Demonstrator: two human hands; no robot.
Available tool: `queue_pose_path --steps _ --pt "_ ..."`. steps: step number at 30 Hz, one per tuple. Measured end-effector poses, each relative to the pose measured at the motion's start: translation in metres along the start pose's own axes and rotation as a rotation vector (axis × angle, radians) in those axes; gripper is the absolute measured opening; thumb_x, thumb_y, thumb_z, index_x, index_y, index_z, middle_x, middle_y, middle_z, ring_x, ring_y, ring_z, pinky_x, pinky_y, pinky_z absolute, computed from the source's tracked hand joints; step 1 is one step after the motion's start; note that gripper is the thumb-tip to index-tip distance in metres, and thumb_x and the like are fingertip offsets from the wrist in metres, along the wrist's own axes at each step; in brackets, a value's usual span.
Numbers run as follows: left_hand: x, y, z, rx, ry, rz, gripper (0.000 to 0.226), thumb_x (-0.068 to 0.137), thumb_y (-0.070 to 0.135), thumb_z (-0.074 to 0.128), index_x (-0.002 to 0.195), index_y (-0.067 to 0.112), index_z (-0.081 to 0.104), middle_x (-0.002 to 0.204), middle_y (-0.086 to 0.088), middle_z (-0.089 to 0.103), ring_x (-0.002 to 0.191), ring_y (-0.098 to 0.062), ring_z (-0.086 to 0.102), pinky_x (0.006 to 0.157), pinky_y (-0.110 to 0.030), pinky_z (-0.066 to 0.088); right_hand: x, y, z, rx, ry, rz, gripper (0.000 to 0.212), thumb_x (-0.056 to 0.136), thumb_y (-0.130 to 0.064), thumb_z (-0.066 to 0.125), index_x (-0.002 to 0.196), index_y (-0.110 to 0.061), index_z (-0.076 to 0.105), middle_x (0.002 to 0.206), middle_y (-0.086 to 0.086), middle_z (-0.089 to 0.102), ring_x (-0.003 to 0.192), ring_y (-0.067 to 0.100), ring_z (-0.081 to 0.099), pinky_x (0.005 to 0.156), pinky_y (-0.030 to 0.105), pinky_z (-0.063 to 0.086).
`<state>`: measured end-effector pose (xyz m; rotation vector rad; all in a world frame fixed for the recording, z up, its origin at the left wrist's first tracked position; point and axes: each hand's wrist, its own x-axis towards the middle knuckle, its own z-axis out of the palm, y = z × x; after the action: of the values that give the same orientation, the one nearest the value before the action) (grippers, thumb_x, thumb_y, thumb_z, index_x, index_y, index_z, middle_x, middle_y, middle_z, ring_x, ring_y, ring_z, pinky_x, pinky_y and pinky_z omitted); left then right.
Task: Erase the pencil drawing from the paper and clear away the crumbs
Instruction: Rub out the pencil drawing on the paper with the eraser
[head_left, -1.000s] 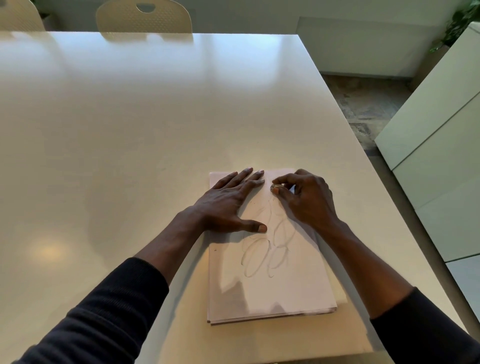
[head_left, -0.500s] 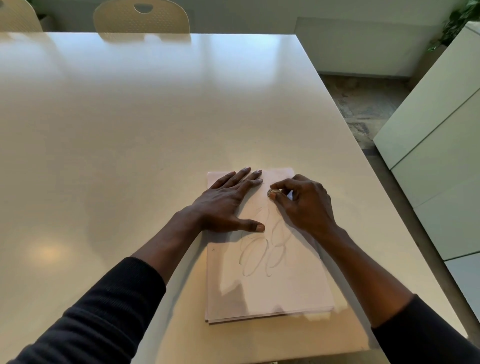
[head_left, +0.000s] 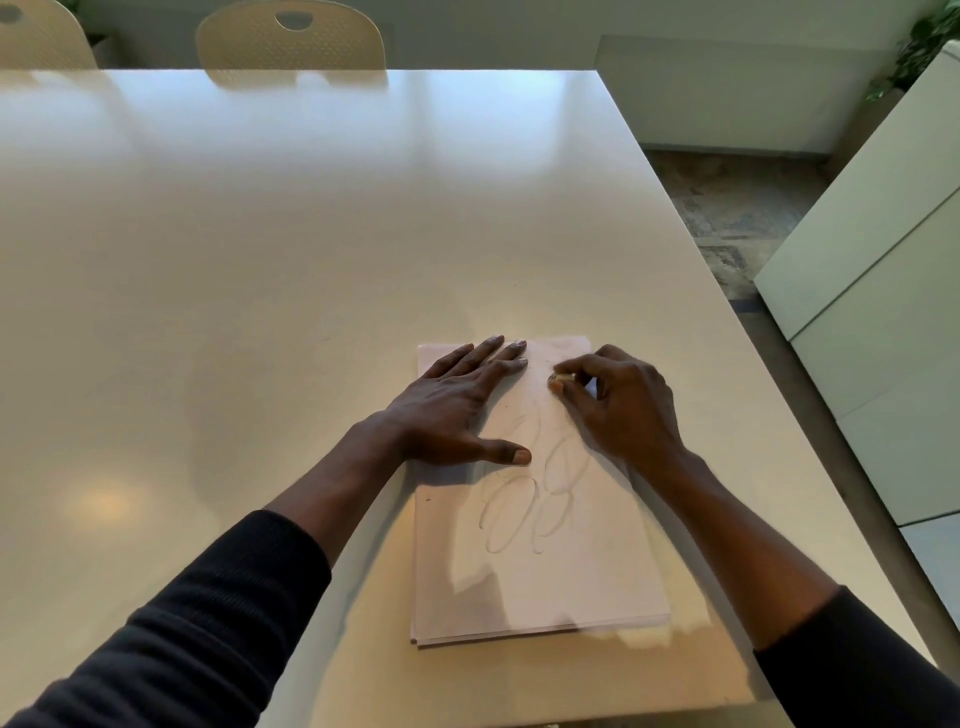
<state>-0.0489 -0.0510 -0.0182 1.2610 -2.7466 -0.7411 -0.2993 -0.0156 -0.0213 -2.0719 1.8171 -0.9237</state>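
A thin stack of white paper (head_left: 561, 582) lies near the front right of the table. Faint pencil loops (head_left: 524, 499) run down its middle. My left hand (head_left: 457, 410) lies flat on the upper left of the sheet, fingers straight, thumb stretched toward the loops. My right hand (head_left: 618, 410) has its fingers curled and pinches a small pale eraser (head_left: 558, 381) against the paper near the top edge, just right of my left fingertips. A few dark specks lie on the paper around the eraser.
The big glossy white table (head_left: 270, 270) stretches away to the left and back. Two cream chairs (head_left: 291, 36) stand at its far edge. White cabinets (head_left: 883, 270) line the right side, past the table's right edge.
My right hand with the eraser has shifted slightly back and forth near the top of the sheet. The left hand stays pressed in place.
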Motion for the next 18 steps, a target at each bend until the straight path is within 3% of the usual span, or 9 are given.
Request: queue_pose_path --steps 3,9,15,18 --pt "0.0 0.0 0.0 0.002 0.011 0.003 0.122 0.079 0.089 0.062 0.171 0.032 0.005 0.175 0.024 -0.015 0.156 0.007 -0.026 0.133 -0.033 -0.011 0.008 0.003 0.001 0.003 0.016 0.045 0.018 0.097 -0.033 0.079 0.111 -0.024 0.082 0.1 -0.004 0.073 0.082 0.016 0.069 0.07 0.034 0.057" --pt "0.001 -0.002 0.001 0.007 0.002 0.012 0.125 0.075 0.094 0.053 0.171 0.032 0.002 0.175 0.023 -0.017 0.157 0.005 -0.026 0.133 -0.035 -0.009 -0.012 -0.006 0.004 0.028 -0.081 -0.108 0.017 0.096 -0.034 0.079 0.111 -0.025 0.082 0.101 -0.007 0.074 0.078 0.01 0.065 0.066 0.036 0.06" --pt "0.002 -0.003 0.002 0.023 0.015 0.024 0.123 0.077 0.093 0.055 0.171 0.033 0.002 0.175 0.025 -0.016 0.157 0.005 -0.025 0.133 -0.035 -0.009 0.011 0.005 0.002 -0.005 0.005 0.025 0.018 0.097 -0.038 0.077 0.111 -0.029 0.082 0.102 -0.006 0.073 0.086 0.018 0.07 0.075 0.037 0.059" --pt "0.002 -0.003 0.002 0.028 0.013 0.025 0.123 0.077 0.094 0.054 0.171 0.033 0.002 0.175 0.024 -0.016 0.157 0.005 -0.025 0.133 -0.035 -0.009 0.008 0.005 0.003 0.014 -0.009 0.005 0.016 0.097 -0.035 0.077 0.111 -0.028 0.082 0.101 -0.006 0.072 0.082 0.015 0.069 0.072 0.034 0.057"
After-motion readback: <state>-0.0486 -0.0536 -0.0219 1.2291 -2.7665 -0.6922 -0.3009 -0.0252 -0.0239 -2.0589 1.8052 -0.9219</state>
